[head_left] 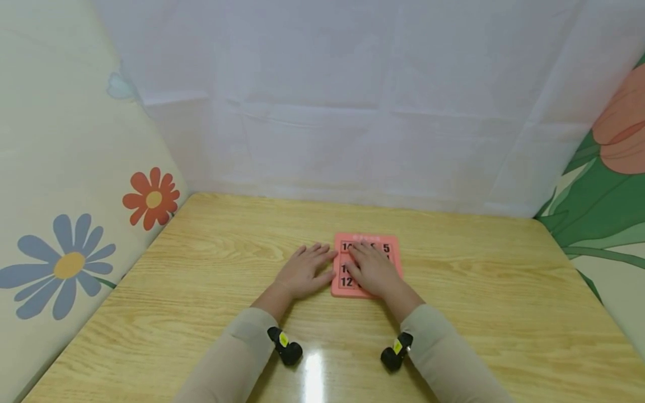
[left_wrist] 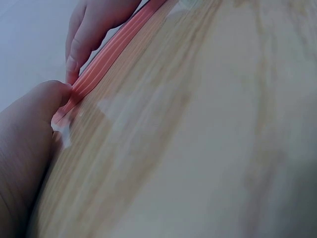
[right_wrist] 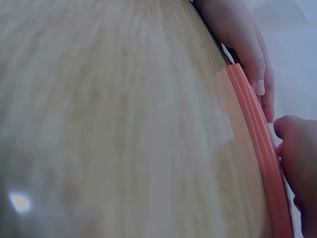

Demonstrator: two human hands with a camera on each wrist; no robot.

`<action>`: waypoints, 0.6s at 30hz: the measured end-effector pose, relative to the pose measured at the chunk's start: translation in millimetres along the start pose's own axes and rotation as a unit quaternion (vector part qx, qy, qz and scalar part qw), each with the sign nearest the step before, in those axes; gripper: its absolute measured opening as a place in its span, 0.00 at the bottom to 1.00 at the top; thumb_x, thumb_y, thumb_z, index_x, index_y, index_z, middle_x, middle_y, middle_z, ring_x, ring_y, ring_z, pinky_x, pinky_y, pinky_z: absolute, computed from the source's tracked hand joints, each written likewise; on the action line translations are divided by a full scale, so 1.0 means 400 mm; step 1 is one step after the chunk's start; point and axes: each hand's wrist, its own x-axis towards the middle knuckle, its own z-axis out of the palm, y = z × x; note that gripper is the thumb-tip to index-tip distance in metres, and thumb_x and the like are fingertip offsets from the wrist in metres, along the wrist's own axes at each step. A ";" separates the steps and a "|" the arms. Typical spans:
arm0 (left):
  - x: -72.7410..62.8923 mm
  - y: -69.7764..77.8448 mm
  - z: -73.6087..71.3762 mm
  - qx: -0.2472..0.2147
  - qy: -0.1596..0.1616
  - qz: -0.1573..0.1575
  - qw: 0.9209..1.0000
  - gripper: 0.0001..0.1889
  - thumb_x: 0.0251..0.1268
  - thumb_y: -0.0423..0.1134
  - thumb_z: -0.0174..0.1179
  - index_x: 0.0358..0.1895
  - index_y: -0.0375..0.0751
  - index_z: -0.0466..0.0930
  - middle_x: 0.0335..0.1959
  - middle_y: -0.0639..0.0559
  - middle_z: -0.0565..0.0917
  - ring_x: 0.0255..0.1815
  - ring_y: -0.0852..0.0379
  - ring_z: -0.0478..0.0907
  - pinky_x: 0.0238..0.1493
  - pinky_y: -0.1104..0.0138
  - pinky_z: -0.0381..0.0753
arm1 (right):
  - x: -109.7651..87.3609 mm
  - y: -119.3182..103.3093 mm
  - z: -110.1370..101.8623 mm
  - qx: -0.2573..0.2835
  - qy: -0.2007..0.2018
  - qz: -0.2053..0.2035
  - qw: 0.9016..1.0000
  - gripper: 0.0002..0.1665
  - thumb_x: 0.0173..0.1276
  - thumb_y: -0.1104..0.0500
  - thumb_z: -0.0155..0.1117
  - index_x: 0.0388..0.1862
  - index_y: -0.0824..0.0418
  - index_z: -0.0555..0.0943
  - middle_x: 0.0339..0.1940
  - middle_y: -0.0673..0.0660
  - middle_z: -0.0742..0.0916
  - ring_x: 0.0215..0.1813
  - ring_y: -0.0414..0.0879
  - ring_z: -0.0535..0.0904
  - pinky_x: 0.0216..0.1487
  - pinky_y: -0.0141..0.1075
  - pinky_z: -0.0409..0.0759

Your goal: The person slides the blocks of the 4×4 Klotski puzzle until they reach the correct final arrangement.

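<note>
Only the head view showed the top of the pink number board (head_left: 345, 273), lying flat on the table (head_left: 227, 268), with black figures such as 12 and 5 readable and others covered. The left hand (head_left: 304, 271) lay at the board's left edge, fingers extended and apart, thumb against the side, clamped on nothing. The right hand (head_left: 375, 271) rested over the board's right part, its fingers reaching loosely across the face without gripping it.

Both wrist views showed what the head view did not: the board's side wall, ridged with long parallel grooves, and its rounded corner near the left thumb.

The table had streaky yellow wood grain and a glossy sheen; the far white cloth (head_left: 363, 129) was creased. Pale sleeves (head_left: 227, 358) covered both forearms.
</note>
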 end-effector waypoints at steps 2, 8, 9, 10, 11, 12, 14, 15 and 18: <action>-0.001 0.000 -0.001 0.001 0.000 0.001 1.000 0.31 0.73 0.58 0.46 0.74 0.50 0.63 0.77 0.47 0.63 0.79 0.45 0.55 0.80 0.47 0.49 | -0.002 0.000 0.001 0.001 0.000 -0.002 1.000 0.33 0.79 0.42 0.41 0.76 0.57 0.64 0.78 0.55 0.65 0.81 0.52 0.53 0.82 0.49 0.49; 0.000 0.001 -0.001 0.002 -0.001 0.002 1.000 0.31 0.73 0.59 0.45 0.75 0.50 0.63 0.77 0.47 0.63 0.79 0.45 0.54 0.80 0.47 0.49 | -0.013 0.001 0.002 0.002 0.002 -0.007 1.000 0.33 0.79 0.43 0.41 0.76 0.57 0.64 0.79 0.55 0.65 0.81 0.52 0.53 0.82 0.50 0.49; 0.000 0.001 0.000 0.002 -0.001 0.001 1.000 0.31 0.73 0.59 0.45 0.75 0.50 0.63 0.77 0.47 0.62 0.79 0.45 0.54 0.80 0.47 0.49 | -0.016 0.000 0.002 0.004 0.003 -0.008 1.000 0.33 0.79 0.43 0.41 0.76 0.57 0.64 0.79 0.55 0.65 0.81 0.52 0.52 0.82 0.50 0.49; 0.000 0.001 0.000 0.002 -0.002 0.001 1.000 0.31 0.73 0.59 0.45 0.75 0.50 0.63 0.77 0.47 0.62 0.79 0.45 0.54 0.80 0.47 0.49 | -0.019 -0.002 0.001 0.005 0.003 -0.009 1.000 0.33 0.79 0.43 0.41 0.76 0.58 0.64 0.79 0.55 0.65 0.82 0.53 0.52 0.82 0.50 0.49; 0.000 0.001 0.000 0.003 -0.002 0.001 1.000 0.31 0.73 0.59 0.45 0.75 0.50 0.63 0.77 0.47 0.62 0.79 0.45 0.54 0.80 0.47 0.49 | -0.021 -0.002 0.001 0.006 0.004 -0.011 1.000 0.32 0.79 0.44 0.42 0.75 0.58 0.65 0.78 0.56 0.65 0.81 0.53 0.52 0.82 0.50 0.50; 0.000 0.001 -0.001 0.003 -0.003 0.000 1.000 0.31 0.73 0.59 0.45 0.75 0.51 0.63 0.77 0.47 0.62 0.79 0.45 0.54 0.80 0.47 0.49 | -0.024 -0.003 0.001 0.007 0.005 -0.013 1.000 0.32 0.79 0.44 0.42 0.75 0.58 0.65 0.78 0.56 0.65 0.81 0.53 0.52 0.82 0.50 0.50; -0.001 0.001 -0.002 0.003 -0.005 -0.002 1.000 0.31 0.73 0.59 0.45 0.75 0.51 0.62 0.77 0.47 0.62 0.80 0.46 0.54 0.80 0.47 0.49 | -0.030 -0.005 0.001 0.010 0.006 -0.014 1.000 0.32 0.79 0.45 0.43 0.75 0.58 0.65 0.78 0.55 0.65 0.81 0.54 0.52 0.81 0.51 0.51; -0.001 0.002 -0.003 0.004 -0.007 -0.003 1.000 0.31 0.73 0.59 0.45 0.75 0.51 0.62 0.77 0.48 0.61 0.80 0.46 0.54 0.80 0.47 0.48 | -0.033 -0.006 0.002 0.012 0.005 -0.014 1.000 0.32 0.79 0.44 0.43 0.75 0.58 0.65 0.79 0.55 0.65 0.81 0.54 0.52 0.81 0.50 0.51; -0.002 0.003 -0.005 0.002 -0.008 -0.003 1.000 0.31 0.73 0.59 0.45 0.75 0.51 0.63 0.77 0.47 0.62 0.80 0.45 0.54 0.80 0.47 0.49 | -0.040 -0.008 0.003 0.016 0.002 -0.010 1.000 0.33 0.79 0.43 0.42 0.76 0.56 0.64 0.79 0.53 0.64 0.82 0.52 0.52 0.82 0.50 0.50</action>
